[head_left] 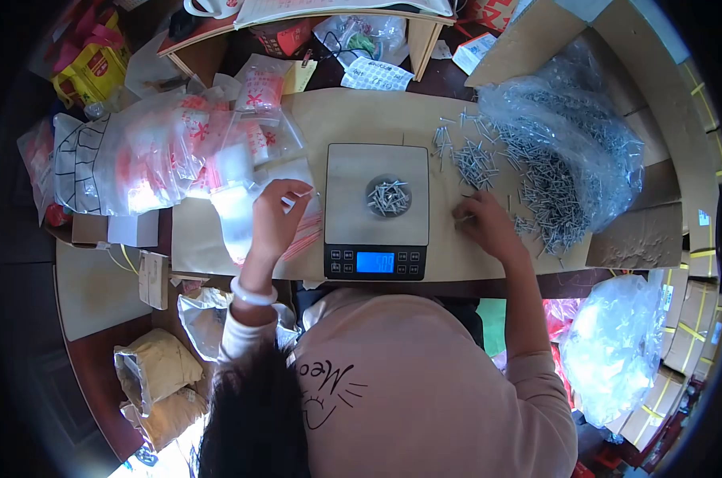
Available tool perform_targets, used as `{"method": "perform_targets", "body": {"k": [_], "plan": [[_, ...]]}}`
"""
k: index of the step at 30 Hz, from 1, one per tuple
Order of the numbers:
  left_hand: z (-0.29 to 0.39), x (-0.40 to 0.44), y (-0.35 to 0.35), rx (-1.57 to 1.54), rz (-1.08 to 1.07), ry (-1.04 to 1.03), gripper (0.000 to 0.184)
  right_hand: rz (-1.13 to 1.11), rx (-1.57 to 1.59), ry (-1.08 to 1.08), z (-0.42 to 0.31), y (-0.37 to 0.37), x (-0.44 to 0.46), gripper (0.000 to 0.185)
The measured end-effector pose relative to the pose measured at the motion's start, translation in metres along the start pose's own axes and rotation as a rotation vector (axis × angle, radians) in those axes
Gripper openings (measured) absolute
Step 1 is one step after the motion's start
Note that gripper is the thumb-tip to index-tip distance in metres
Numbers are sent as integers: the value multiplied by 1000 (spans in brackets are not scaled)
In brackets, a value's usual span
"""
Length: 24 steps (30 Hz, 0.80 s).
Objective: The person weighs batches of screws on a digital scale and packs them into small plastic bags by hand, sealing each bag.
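Observation:
A kitchen scale (377, 159) with a lit blue display stands on the brown-covered table. On its plate sits a small clear dish (410, 197) holding a heap of metal screws (389, 197). My left hand (277, 215) is left of the scale, above clear plastic bags (237, 219) with red print; its thumb and fingertips are pinched, and what they hold is too small to tell. To the right of the scale, my right hand (488, 225) rests low by loose screws (476, 163), fingers curled together with their contents hidden.
A large pile of screws (548, 191) spills from a clear plastic liner (584, 143) in an opened cardboard box (640, 235) at right. Filled bags (162, 151) lie at left. A wooden shelf (321, 16) spans the back, with papers (377, 74) beneath it.

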<state>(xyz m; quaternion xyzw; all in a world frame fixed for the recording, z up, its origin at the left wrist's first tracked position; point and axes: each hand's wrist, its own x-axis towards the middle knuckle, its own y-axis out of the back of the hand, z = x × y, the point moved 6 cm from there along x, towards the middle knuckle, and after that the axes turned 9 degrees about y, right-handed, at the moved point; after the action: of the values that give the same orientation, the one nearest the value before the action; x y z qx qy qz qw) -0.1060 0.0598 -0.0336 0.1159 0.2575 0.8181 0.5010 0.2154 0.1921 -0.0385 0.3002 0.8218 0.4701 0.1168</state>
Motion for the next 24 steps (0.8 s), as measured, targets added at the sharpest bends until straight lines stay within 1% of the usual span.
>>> {"method": "perform_targets", "body": {"k": [2, 3, 5, 6, 9, 10, 12, 13, 15, 18, 20, 23, 24], "plan": [[-26, 8, -18, 301, 87, -89, 12, 37, -35, 33, 7, -2, -1, 18], [-26, 10, -21, 355, 91, -88, 12, 52, -50, 47, 8, -1, 0, 17], [-30, 9, -28, 464, 100, -79, 14, 70, 72, -72, 18, 5, -3, 17], [-17, 5, -22, 494, 162, -200, 11, 81, 131, -129, 20, 9, -4, 17], [-8, 1, -2, 226, 149, -42, 11, 255, 103, -128, 24, 32, -12, 13], [-4, -3, 6, 251, 200, -79, 9, 259, 71, -142, 31, 34, -18, 14], [4, -10, 13, 180, 169, -18, 9, 274, 5, -168, 36, 40, -28, 15], [7, -14, 16, 143, 154, 12, 9, 256, 54, -180, 34, 39, -29, 16], [27, -20, 5, 59, 90, -61, 12, 221, 153, -202, 19, 38, -24, 18], [65, -22, -25, -13, -14, -151, 14, 248, 383, -29, -24, 29, 8, 21], [86, -18, -46, -99, -46, -218, 15, 237, 407, 122, -58, 22, 34, 24], [104, -17, -49, -54, -8, -269, 18, 240, 369, 213, -89, 26, 55, 27], [100, -19, -42, -28, 34, -260, 18, 246, 330, 173, -85, 31, 54, 31]]}}
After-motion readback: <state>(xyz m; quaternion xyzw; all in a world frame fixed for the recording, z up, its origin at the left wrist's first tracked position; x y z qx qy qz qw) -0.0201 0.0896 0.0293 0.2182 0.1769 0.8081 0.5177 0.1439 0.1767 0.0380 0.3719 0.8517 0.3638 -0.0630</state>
